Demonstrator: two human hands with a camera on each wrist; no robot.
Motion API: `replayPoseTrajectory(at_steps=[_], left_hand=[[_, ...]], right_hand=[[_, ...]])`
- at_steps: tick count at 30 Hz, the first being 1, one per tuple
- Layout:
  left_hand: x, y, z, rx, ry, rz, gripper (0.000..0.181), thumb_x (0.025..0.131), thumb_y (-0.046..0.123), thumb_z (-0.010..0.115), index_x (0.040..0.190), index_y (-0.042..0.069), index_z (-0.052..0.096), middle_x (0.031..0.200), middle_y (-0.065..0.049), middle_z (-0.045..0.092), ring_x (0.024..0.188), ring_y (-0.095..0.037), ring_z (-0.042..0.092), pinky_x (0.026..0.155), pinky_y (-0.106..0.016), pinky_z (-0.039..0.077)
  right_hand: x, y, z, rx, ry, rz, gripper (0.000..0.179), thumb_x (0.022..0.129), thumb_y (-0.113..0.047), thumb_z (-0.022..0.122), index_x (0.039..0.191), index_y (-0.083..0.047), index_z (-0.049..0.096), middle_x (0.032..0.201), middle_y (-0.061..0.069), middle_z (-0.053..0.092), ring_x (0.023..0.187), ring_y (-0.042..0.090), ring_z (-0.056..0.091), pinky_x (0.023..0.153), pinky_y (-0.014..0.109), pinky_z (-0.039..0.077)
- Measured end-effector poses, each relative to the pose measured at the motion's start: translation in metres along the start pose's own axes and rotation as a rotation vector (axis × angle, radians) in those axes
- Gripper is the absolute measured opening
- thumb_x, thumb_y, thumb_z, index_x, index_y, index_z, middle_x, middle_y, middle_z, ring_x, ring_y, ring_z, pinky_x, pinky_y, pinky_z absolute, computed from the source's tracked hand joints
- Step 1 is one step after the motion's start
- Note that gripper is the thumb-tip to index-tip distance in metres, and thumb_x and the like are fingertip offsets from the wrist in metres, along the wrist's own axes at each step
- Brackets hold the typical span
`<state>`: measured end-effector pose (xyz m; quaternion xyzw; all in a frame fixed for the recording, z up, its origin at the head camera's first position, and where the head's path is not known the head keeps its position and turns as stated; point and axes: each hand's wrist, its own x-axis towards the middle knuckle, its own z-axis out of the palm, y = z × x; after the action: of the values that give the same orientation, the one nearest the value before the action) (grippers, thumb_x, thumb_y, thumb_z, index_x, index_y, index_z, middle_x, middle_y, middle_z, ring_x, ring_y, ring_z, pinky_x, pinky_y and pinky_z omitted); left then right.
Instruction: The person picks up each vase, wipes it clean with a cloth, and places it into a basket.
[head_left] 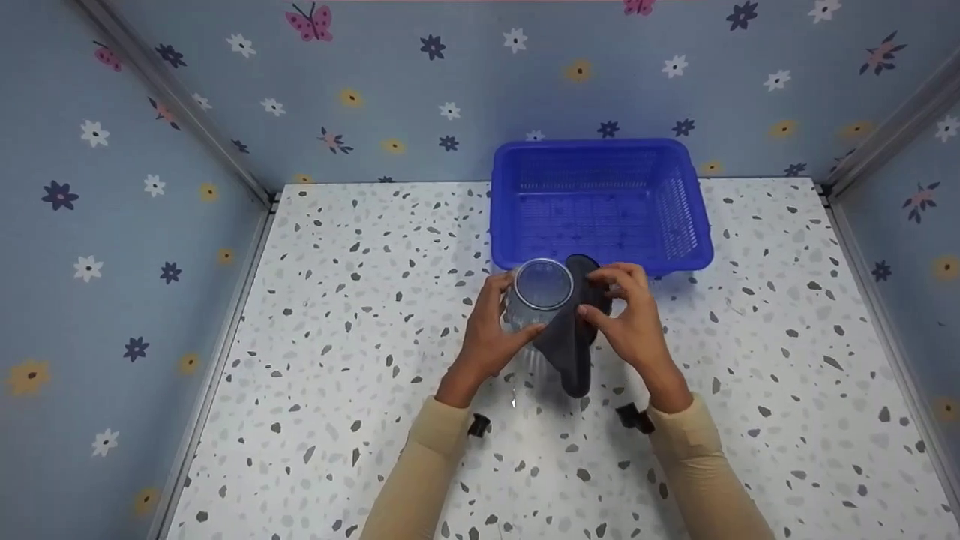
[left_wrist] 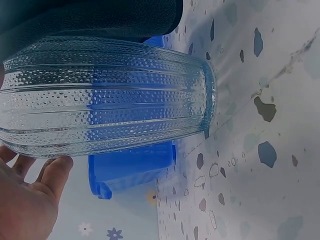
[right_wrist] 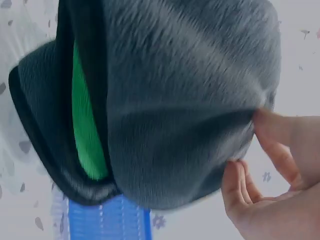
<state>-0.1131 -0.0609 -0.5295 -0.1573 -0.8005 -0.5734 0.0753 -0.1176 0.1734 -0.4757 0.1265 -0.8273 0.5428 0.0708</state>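
Observation:
A clear, ribbed glass vessel [head_left: 521, 313] with a round rim at the top is in front of me, my left hand [head_left: 487, 330] gripping its side. Dimpled texture covers its wall [left_wrist: 125, 102] in the left wrist view; whether its lower end touches the table, I cannot tell. Along the vessel's right side hangs a folded dark grey cloth [head_left: 576, 356], its edge near my left thumb. Thumb and fingers of my right hand [head_left: 634, 319] pinch this cloth. In the right wrist view the cloth [right_wrist: 185, 85] looks fuzzy, with a green underside [right_wrist: 87, 120] showing in the fold.
A blue plastic basket [head_left: 600, 264] with slotted sides stands behind the hands, against the back wall. The speckled white tabletop [head_left: 360, 315] is bounded by flower-patterned walls [head_left: 375, 82] at the back, left and right. Small black pieces [head_left: 480, 425] sit by both wrists.

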Motion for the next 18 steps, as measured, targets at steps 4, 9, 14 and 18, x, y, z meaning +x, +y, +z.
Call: replayPoseTrajectory(at_steps=[4,9,14,18], left_hand=[[0.0,-0.001,0.001,-0.001,0.004,-0.001,0.078,0.085,0.021,0.09,0.145,0.001,0.045,0.15,-0.016,0.048,0.145,-0.032,0.047,0.117,-0.046,0.046],[-0.001,-0.001,0.002,0.001,0.004,-0.002,0.077,0.085,0.023,0.09,0.144,0.003,0.046,0.149,-0.016,0.048,0.144,-0.032,0.048,0.114,-0.048,0.049],[0.001,-0.001,0.003,0.009,0.003,0.013,0.08,0.084,0.024,0.091,0.146,0.003,0.045,0.149,-0.016,0.049,0.143,-0.031,0.048,0.114,-0.044,0.048],[0.001,-0.001,0.002,0.008,0.009,0.01,0.08,0.083,0.023,0.092,0.145,0.003,0.045,0.149,-0.016,0.049,0.143,-0.031,0.049,0.116,-0.042,0.047]], right_hand=[[0.014,0.02,-0.011,0.004,-0.159,0.061,0.085,0.089,-0.004,0.085,0.161,-0.004,0.041,0.166,0.022,0.034,0.154,0.039,0.032,0.123,0.06,0.031],[0.027,0.042,-0.016,0.15,-0.364,0.124,0.088,0.093,-0.012,0.083,0.166,-0.009,0.034,0.167,0.014,0.038,0.154,0.032,0.035,0.126,0.053,0.027],[0.025,0.051,-0.014,0.224,-0.375,0.14,0.083,0.09,-0.019,0.087,0.159,-0.005,0.044,0.154,0.015,0.049,0.138,0.03,0.048,0.115,0.046,0.037],[0.021,0.05,-0.01,0.229,-0.355,0.124,0.073,0.091,-0.012,0.085,0.151,-0.002,0.045,0.138,0.013,0.055,0.122,0.027,0.053,0.103,0.034,0.043]])
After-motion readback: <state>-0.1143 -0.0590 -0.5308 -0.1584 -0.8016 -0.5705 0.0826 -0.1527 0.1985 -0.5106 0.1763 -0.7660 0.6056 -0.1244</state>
